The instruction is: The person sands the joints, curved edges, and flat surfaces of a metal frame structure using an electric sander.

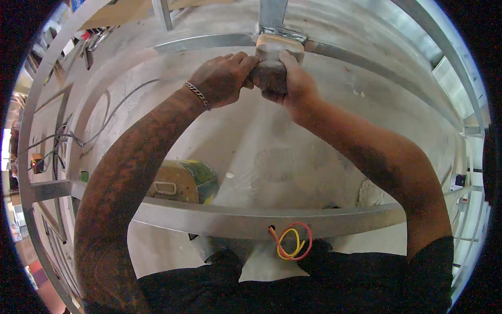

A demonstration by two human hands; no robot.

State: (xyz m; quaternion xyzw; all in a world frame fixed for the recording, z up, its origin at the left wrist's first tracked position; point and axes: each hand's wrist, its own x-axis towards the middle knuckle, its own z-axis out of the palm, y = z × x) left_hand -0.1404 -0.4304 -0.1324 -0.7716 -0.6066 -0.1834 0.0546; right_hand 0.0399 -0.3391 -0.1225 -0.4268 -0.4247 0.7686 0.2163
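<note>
Both of my hands are closed on a dusty, block-shaped hand tool [272, 73] with a dark body and a tan-edged front; its exact kind I cannot make out. My right hand [294, 81] wraps round its right side, thumb lying along the top. From the left, my left hand [222, 76] grips its side with curled fingers, and a chain bracelet [197, 96] circles that wrist. The tool's front is up against the joint where a metal upright [272, 14] meets a curved crossbar [209, 43]. The tool hides its own working face.
A metal rail [251, 219] crosses close to my body, with a red and yellow wire loop [294, 242] hanging from it. Below stands a tan and green drum-shaped container [180, 182]. A grey cable [112, 116] runs at left. Several tools [93, 46] lie far left.
</note>
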